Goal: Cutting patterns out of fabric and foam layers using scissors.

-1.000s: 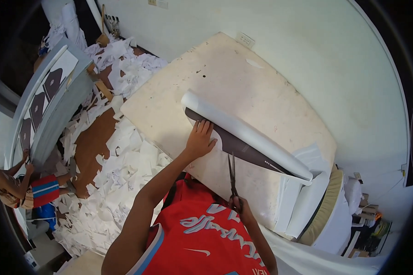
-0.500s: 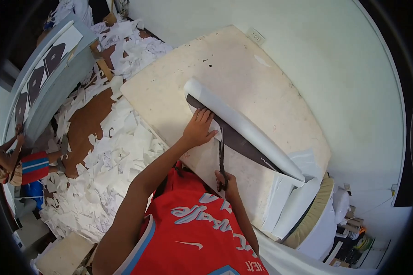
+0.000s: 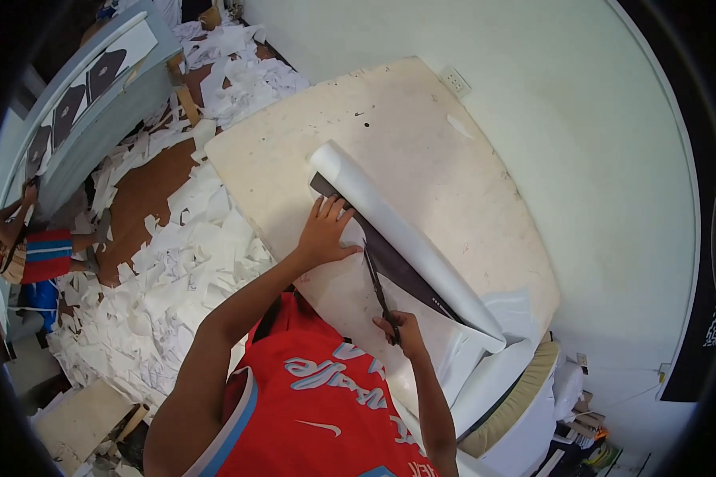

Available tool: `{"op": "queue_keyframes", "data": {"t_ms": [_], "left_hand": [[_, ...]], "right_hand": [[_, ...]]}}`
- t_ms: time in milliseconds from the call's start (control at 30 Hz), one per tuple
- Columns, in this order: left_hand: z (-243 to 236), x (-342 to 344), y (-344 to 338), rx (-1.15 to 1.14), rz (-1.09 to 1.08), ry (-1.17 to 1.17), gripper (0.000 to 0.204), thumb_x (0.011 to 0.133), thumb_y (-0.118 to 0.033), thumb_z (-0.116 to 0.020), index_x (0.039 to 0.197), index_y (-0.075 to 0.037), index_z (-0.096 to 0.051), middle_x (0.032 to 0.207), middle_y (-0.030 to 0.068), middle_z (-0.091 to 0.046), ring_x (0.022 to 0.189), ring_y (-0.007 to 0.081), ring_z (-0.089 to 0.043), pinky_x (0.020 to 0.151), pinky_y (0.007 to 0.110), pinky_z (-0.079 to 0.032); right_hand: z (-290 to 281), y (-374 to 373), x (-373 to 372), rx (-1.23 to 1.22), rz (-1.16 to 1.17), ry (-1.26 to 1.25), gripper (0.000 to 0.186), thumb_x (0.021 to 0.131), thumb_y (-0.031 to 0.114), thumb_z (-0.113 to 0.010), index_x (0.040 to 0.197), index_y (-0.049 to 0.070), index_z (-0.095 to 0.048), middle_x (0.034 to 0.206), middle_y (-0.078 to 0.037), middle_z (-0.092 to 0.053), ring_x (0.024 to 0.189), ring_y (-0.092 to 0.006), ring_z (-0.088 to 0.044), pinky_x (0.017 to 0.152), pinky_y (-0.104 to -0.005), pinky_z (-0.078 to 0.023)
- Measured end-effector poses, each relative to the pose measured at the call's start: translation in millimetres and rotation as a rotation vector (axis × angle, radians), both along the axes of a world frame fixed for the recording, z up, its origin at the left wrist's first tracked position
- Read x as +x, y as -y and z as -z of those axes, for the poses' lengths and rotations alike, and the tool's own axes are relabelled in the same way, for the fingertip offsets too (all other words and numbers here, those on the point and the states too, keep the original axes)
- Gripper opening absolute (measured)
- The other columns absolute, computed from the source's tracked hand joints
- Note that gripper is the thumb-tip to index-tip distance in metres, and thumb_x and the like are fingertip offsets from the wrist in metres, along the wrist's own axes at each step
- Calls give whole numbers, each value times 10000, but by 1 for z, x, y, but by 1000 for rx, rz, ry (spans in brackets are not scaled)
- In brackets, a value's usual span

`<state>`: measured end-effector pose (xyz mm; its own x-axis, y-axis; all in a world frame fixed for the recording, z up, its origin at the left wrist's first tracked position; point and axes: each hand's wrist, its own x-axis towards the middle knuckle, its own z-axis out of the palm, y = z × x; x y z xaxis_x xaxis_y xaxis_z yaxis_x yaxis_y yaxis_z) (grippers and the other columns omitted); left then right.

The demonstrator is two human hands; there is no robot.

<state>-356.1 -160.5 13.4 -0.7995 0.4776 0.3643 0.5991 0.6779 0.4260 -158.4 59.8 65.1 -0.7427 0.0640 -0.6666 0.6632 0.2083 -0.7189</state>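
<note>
A partly rolled white sheet (image 3: 410, 238) with a dark printed shape (image 3: 390, 258) lies slantwise over the table. My left hand (image 3: 326, 232) rests on its near edge with the fingers spread, pressing the paper down. In my right hand (image 3: 406, 330) are the handles of long black scissors (image 3: 379, 292). Their blades point away from me and meet the sheet close to my left thumb, along the edge of the dark print. The sheet's right end sags in loose white folds (image 3: 485, 381) at the table's near right edge.
The pale, stained table (image 3: 270, 143) stands against a wall with a socket (image 3: 454, 80). White paper scraps (image 3: 167, 294) cover much of the brown floor at left. Another person (image 3: 24, 238) works at a grey-blue table (image 3: 127, 103) bearing dark printed pieces. A cushion-like roll (image 3: 521, 389) lies at right.
The scissors have advanced, and their tips now sit deeper along the dark print, tilted leftward. My left hand's fingers have spread wider. The whole view has shifted slightly.
</note>
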Motion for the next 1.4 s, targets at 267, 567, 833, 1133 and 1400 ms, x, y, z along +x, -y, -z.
{"op": "queue_keyframes", "data": {"t_ms": [267, 567, 833, 1133, 1400], "left_hand": [[4, 1, 0, 6, -23, 31, 856, 674, -601, -727, 1281, -41, -502, 1323, 176, -425, 1331, 354, -325, 1136, 519, -202], [3, -1, 2, 14, -6, 66, 826, 674, -574, -736, 1272, -46, -522, 1333, 190, -410, 1340, 360, -304, 1141, 523, -183], [1, -2, 3, 15, -17, 61, 820, 672, -561, -739, 1284, -64, -511, 1333, 193, -409, 1338, 370, -301, 1139, 530, -181], [2, -3, 5, 23, -38, 60, 809, 661, -577, -734, 1258, -71, -532, 1322, 199, -413, 1314, 373, -319, 1131, 544, -179], [-1, -2, 4, -6, -39, 52, 824, 657, -581, -737, 1281, -90, -515, 1302, 194, -423, 1314, 365, -316, 1135, 542, -170]], "right_hand": [[0, -14, -19, -51, -64, 11, 338, 808, 309, -768, 672, 62, -584, 538, 4, -514, 455, -80, -476, 439, -242, -358], [-6, -42, -51, 50, -229, 9, 352, 785, 316, -779, 632, 82, -565, 526, 15, -490, 450, -77, -459, 435, -239, -343], [-10, -55, -82, 40, -283, 71, 394, 755, 324, -810, 606, 94, -526, 528, 24, -467, 459, -74, -438, 445, -243, -339], [-7, -61, -108, 89, -421, 98, 373, 753, 299, -817, 635, 78, -541, 552, 23, -478, 469, -75, -447, 453, -245, -357], [-10, -64, -138, 85, -494, 94, 393, 740, 347, -822, 647, 72, -558, 548, 20, -486, 480, -80, -455, 468, -248, -367]]}}
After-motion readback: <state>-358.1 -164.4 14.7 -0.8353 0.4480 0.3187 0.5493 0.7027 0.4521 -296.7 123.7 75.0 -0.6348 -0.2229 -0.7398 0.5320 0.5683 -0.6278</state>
